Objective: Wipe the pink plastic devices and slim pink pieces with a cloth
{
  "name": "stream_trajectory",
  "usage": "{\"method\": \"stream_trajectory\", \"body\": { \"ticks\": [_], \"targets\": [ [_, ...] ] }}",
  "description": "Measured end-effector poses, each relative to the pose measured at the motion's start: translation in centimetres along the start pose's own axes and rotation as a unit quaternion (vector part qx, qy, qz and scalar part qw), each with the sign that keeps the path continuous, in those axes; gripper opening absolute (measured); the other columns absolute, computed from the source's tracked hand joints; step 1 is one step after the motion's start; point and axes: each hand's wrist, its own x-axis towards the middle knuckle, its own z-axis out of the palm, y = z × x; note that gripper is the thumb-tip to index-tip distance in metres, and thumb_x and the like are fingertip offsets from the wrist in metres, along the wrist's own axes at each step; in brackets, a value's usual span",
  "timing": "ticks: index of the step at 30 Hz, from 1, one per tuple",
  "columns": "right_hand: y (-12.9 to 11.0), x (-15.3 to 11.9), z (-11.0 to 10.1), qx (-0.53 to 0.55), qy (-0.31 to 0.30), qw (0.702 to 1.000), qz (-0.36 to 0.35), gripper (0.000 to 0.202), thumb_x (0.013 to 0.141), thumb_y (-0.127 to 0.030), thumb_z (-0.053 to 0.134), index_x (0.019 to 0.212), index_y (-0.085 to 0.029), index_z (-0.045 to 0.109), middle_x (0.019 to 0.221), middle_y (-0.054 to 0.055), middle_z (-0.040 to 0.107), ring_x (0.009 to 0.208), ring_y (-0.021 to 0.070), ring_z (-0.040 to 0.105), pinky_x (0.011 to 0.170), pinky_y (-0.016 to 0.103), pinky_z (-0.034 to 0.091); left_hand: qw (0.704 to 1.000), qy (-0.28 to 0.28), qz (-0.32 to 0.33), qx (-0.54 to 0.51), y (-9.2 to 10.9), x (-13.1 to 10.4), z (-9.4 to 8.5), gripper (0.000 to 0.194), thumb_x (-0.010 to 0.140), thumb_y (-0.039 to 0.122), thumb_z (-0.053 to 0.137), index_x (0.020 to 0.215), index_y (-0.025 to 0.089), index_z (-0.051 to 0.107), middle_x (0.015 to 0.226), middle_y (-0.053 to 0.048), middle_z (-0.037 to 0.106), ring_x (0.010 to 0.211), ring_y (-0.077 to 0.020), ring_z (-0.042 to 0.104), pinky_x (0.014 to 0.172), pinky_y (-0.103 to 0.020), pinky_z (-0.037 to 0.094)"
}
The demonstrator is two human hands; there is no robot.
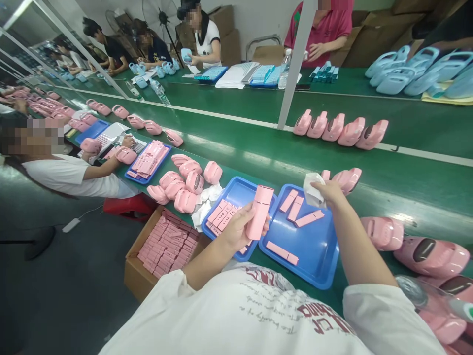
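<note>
My left hand is wrapped round a pink plastic bar-shaped part, held upright above the place where two blue trays meet. My right hand pinches a crumpled white tissue above the far right corner of the right blue tray. Several slim pink pieces lie in that tray. The left blue tray, partly hidden by my left hand, bears pink strips with small dark marks. Just beyond my right hand is a pink rounded housing, partly covered by the hand.
A cardboard box packed with pink pieces stands at the left. Pink housings and white tissues lie beside the left tray; more housings are at the right. A white post rises ahead. A co-worker sits at the left.
</note>
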Motion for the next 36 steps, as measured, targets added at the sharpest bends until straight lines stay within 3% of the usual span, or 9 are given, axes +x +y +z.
{"method": "stream_trajectory", "body": {
  "ticks": [7, 11, 13, 16, 21, 23, 28, 33, 36],
  "targets": [
    [-5.7, -11.3, -0.4, 0.29, 0.017, 0.95, -0.118, 0.048, 0.078, -0.062, 0.051, 0.086, -0.017, 0.066, 0.079, 0.005, 0.068, 0.071, 0.0202, 0.064, 0.063, 0.032, 0.053, 0.994, -0.108, -0.022, 0.022, -0.6, -0.3, 0.8, 0.041, 0.07, 0.044, 0.072, 0.092, 0.016, 0.052, 0.073, 0.001, 0.058, 0.044, -0.0059, 0.05, 0.039, -0.018, 0.037],
    [-8.5, -16.4, -0.5, 0.225, -0.049, 0.921, -0.314, 0.047, 0.089, -0.054, 0.041, 0.106, -0.02, 0.067, 0.103, 0.009, 0.068, 0.103, 0.0253, 0.062, 0.087, 0.04, 0.051, 0.992, -0.103, -0.07, 0.016, -1.9, -0.4, 1.6, 0.043, 0.073, 0.055, 0.064, 0.084, 0.016, 0.052, 0.065, 0.003, 0.056, 0.037, -0.0055, 0.046, 0.035, -0.018, 0.033],
    [-9.0, -18.0, 0.3, 0.163, -0.03, 0.886, -0.433, 0.043, 0.093, -0.043, 0.038, 0.122, -0.02, 0.06, 0.13, 0.012, 0.056, 0.132, 0.0257, 0.04, 0.105, 0.044, 0.038, 0.993, -0.07, -0.092, 0.018, -2.4, -0.4, 2.1, 0.046, 0.075, 0.06, 0.058, 0.075, 0.014, 0.052, 0.056, 0.002, 0.053, 0.036, -0.0065, 0.045, 0.034, -0.019, 0.033],
    [-8.6, -19.9, 1.8, 0.084, 0.0, 0.82, -0.567, 0.046, 0.095, -0.033, 0.035, 0.136, -0.016, 0.046, 0.139, 0.013, 0.047, 0.142, 0.0215, 0.019, 0.115, 0.047, 0.019, 0.995, 0.011, -0.095, 0.006, -2.4, -0.4, 2.5, 0.046, 0.082, 0.058, 0.05, 0.076, 0.013, 0.055, 0.05, 0.001, 0.052, 0.044, -0.0105, 0.052, 0.04, -0.02, 0.037],
    [-6.8, -22.2, 2.5, 0.013, -0.01, 0.718, -0.696, 0.048, 0.097, -0.026, 0.027, 0.143, -0.015, 0.034, 0.127, 0.008, 0.059, 0.135, 0.0149, 0.036, 0.118, 0.038, 0.013, 0.989, 0.04, -0.143, 0.017, -1.4, -0.8, 2.3, 0.063, 0.087, 0.064, 0.033, 0.096, 0.009, 0.062, 0.064, -0.007, 0.063, 0.065, -0.0167, 0.063, 0.055, -0.025, 0.047],
    [-6.5, -22.2, 2.3, 0.0, 0.037, 0.736, -0.676, 0.05, 0.096, -0.024, 0.031, 0.145, -0.017, 0.029, 0.131, 0.008, 0.055, 0.136, 0.0164, 0.032, 0.118, 0.04, 0.012, 0.991, 0.032, -0.126, 0.033, -1.7, -1.1, 2.4, 0.062, 0.087, 0.063, 0.036, 0.101, 0.008, 0.062, 0.07, -0.009, 0.066, 0.072, -0.0188, 0.065, 0.062, -0.027, 0.049],
    [-6.5, -21.5, 2.2, 0.071, 0.107, 0.857, -0.499, 0.056, 0.097, -0.034, 0.028, 0.15, -0.021, 0.015, 0.15, 0.011, 0.029, 0.141, 0.0225, 0.02, 0.114, 0.047, 0.025, 0.996, 0.052, -0.064, 0.046, -3.4, -1.5, 3.3, 0.056, 0.085, 0.06, 0.044, 0.105, 0.011, 0.062, 0.079, -0.007, 0.068, 0.081, -0.0193, 0.066, 0.072, -0.028, 0.05],
    [-4.2, -23.8, 3.5, 0.131, 0.048, 0.8, -0.583, 0.036, 0.095, -0.032, 0.035, 0.125, -0.022, 0.053, 0.126, 0.011, 0.058, 0.128, 0.0239, 0.045, 0.104, 0.044, 0.041, 0.988, 0.115, -0.052, 0.091, -4.7, -0.4, 2.0, 0.055, 0.081, 0.063, 0.049, 0.086, 0.01, 0.061, 0.069, -0.005, 0.062, 0.066, -0.0147, 0.062, 0.062, -0.025, 0.049],
    [-1.5, -24.7, 4.8, 0.225, 0.131, 0.889, -0.376, 0.033, 0.095, -0.038, 0.033, 0.094, -0.021, 0.062, 0.096, 0.009, 0.067, 0.099, 0.0216, 0.063, 0.085, 0.039, 0.051, 0.978, 0.087, -0.038, 0.187, -6.7, 0.8, 0.7, 0.05, 0.083, 0.061, 0.048, 0.085, 0.012, 0.057, 0.059, 0.001, 0.054, 0.049, -0.009, 0.051, 0.047, -0.021, 0.041]
  ]
}}
